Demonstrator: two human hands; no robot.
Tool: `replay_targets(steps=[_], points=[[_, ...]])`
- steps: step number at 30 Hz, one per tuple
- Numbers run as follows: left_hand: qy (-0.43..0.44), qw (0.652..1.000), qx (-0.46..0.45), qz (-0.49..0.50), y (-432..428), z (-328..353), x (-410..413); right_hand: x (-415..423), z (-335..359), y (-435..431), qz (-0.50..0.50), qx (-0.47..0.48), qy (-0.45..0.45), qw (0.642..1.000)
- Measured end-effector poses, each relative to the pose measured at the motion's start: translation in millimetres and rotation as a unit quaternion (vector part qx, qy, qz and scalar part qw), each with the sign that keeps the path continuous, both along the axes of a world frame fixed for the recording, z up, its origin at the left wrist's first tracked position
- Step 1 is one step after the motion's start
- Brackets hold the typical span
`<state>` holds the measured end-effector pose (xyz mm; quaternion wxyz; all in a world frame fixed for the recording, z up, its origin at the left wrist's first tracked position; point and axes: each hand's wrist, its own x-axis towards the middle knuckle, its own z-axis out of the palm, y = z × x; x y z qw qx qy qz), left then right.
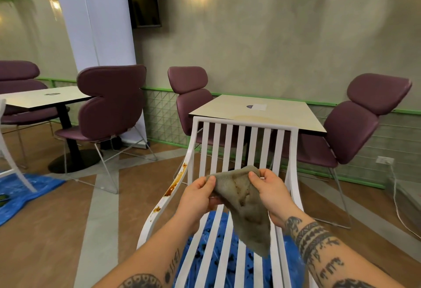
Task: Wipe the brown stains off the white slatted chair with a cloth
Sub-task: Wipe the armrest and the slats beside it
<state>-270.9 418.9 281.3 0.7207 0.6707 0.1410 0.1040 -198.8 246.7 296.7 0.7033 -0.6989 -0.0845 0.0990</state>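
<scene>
The white slatted chair stands right in front of me, its back toward the table. Brown stains run down its left frame rail, with smaller spots lower near the arm curve. A grey-green cloth, soiled with brown marks, hangs over the seat. My left hand pinches the cloth's upper left edge and my right hand pinches its upper right edge, so the cloth is spread between them above the seat slats. Neither hand touches the chair.
A blue tarp lies under the chair and another blue tarp on the floor at left. A beige table stands just behind the chair with purple chairs around it. Another table stands far left.
</scene>
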Motion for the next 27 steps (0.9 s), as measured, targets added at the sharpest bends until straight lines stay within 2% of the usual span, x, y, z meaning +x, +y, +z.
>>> replay_targets(steps=[3, 6, 9, 11, 15, 19, 22, 24, 27], points=[[-0.017, 1.000, -0.003, 0.003, -2.4, 7.4, 1.6, 3.2, 2.6, -3.0, 0.005, 0.047, 0.044, 0.998], [-0.019, 0.996, -0.081, -0.027, -0.7, 3.3, 2.9, 6.4, 6.1, -6.7, 0.029, 0.117, 0.126, 0.985], [0.036, 0.987, -0.102, -0.117, -4.2, -14.8, 1.7, 8.1, 7.2, -10.0, 0.052, 0.137, 0.174, 0.974], [0.069, 0.983, -0.100, -0.138, -10.7, -26.1, -0.3, 9.9, 5.7, -11.1, 0.053, 0.131, 0.186, 0.972], [0.048, 0.977, -0.171, -0.118, -12.2, -36.2, 3.7, 16.3, -1.7, -15.3, 0.052, 0.104, 0.184, 0.976], [0.022, 0.970, -0.237, -0.057, -9.5, -30.5, 11.1, 17.7, -6.7, -23.6, 0.066, 0.125, 0.197, 0.970], [0.018, 0.971, -0.237, -0.020, -8.5, -19.9, 14.6, 9.9, -19.4, -24.1, 0.138, 0.057, 0.193, 0.970], [0.030, 0.974, -0.223, 0.004, -7.0, -17.8, 17.3, 6.3, -32.9, -20.5, 0.130, 0.012, 0.202, 0.971], [0.060, 0.975, -0.209, 0.043, -0.2, -18.7, 20.1, 7.6, -42.6, -15.7, 0.089, 0.047, 0.192, 0.976]])
